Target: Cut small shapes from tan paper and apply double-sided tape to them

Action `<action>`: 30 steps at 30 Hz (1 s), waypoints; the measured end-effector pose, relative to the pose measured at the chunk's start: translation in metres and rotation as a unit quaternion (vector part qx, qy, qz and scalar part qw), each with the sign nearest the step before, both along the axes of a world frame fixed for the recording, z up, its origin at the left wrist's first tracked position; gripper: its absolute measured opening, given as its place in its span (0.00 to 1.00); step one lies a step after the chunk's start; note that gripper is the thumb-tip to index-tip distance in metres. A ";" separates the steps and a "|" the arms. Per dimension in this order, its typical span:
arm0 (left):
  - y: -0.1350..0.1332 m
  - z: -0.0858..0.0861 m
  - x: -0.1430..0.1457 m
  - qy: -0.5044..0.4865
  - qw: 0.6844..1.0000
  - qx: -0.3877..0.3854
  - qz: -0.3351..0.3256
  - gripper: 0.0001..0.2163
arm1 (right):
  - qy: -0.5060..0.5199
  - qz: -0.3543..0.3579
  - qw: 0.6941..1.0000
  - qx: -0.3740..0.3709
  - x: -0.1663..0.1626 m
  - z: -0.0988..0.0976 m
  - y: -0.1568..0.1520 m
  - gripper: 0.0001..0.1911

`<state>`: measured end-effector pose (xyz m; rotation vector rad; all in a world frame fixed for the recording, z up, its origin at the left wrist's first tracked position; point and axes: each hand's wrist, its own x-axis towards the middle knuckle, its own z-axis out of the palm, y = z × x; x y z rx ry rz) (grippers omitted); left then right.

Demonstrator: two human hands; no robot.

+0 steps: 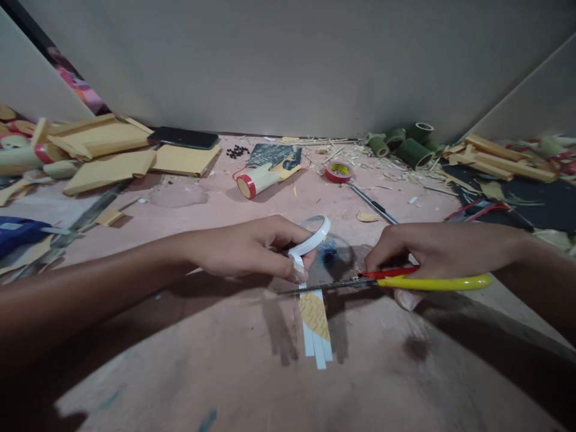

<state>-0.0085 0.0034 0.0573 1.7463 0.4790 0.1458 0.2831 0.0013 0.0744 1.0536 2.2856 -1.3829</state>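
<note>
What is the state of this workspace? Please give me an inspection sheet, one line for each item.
Surface: pinkish work surface, stained, with wood shavings towards the back.
Job's things: white tape roll, its strip running down to a yellow leaf-shaped piece that lies on white strips; scissors with yellow and red handles, blades across the strip.
Clutter: red tape roll, green bamboo sections, cardboard pieces, black phone, cream cylinder with a red band, black beads, wooden sticks.
Hands: left hand holds the white tape roll in its fingers; right hand holds the scissors.
Cables: nothing seen.
Surroundings: grey panels behind and at both sides.
</note>
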 end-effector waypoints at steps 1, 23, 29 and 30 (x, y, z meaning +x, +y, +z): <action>0.000 0.000 0.000 -0.002 1.000 0.001 -0.002 0.09 | -0.002 -0.001 1.000 0.002 0.000 -0.001 0.000 0.16; 0.004 -0.021 -0.013 -0.110 0.895 0.313 0.298 0.09 | -0.176 -0.087 0.833 0.517 -0.007 -0.026 0.009 0.24; 0.010 -0.049 -0.010 -0.038 0.884 0.398 0.243 0.12 | -0.201 -0.084 0.808 0.548 -0.009 -0.030 0.009 0.24; 0.011 -0.050 -0.010 -0.026 0.885 0.401 0.236 0.12 | -0.215 -0.094 0.805 0.545 -0.008 -0.029 0.011 0.25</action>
